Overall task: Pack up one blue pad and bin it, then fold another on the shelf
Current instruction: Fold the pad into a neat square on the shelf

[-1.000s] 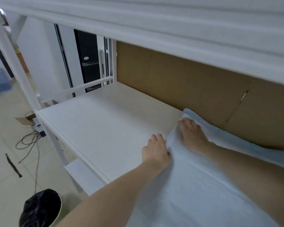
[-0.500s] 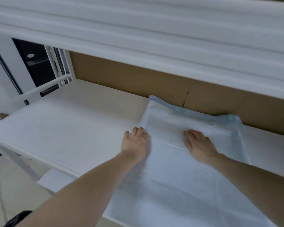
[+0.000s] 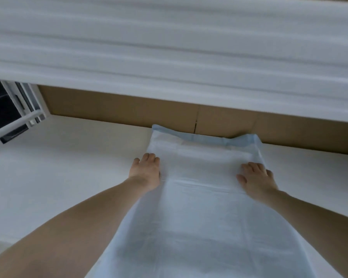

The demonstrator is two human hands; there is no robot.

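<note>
A pale blue pad point(image 3: 201, 213) lies flat on the white shelf point(image 3: 68, 173), running from the cardboard back panel toward me. Its far edge shows a deeper blue border bunched against the panel. My left hand point(image 3: 146, 171) rests flat on the pad's left edge, fingers straight. On the pad's right edge my right hand point(image 3: 256, 178) presses down with spread fingers. The near end of the pad runs out of view at the bottom.
A brown cardboard panel point(image 3: 129, 109) closes the back of the shelf. The white upper shelf point(image 3: 169, 57) hangs low overhead. A white rail point(image 3: 14, 125) and dark window frame stand at the left end.
My view has swung right and closer, so the pad now lies centred. My right hand slid from the pad's middle to its right edge; my left hand stayed on the left edge.
</note>
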